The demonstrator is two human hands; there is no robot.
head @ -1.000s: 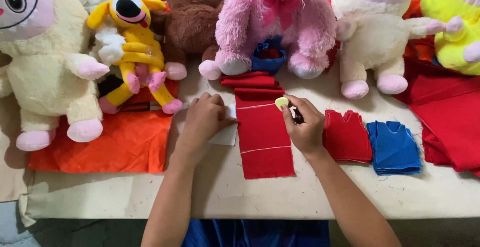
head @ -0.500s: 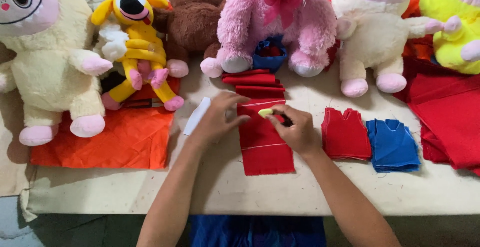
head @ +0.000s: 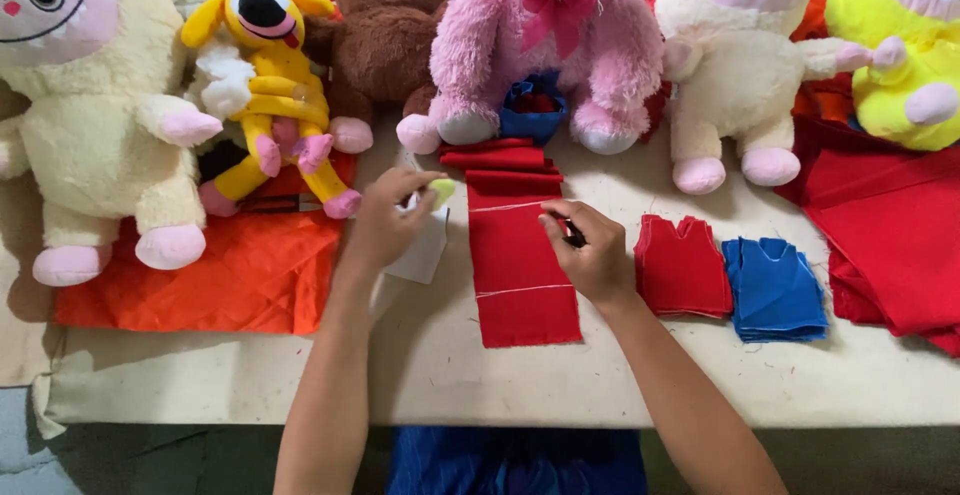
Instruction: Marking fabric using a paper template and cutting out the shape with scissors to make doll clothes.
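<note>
Now both hands work at a red fabric strip on the table.

Its long axis runs away from the person; the right hand presses its right edge, pinching something dark, while the left hand pinches a yellow-green chalk piece just left of it.

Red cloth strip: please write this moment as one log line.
left hand: holds yellow-green chalk | right hand: rests on red cloth strip | strip: flat on table

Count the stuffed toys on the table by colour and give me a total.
Cream: 2, one far left, one right of centre
Yellow: 2, a small one and one at the far right
Brown: 1
Pink: 1
Total: 6
</note>
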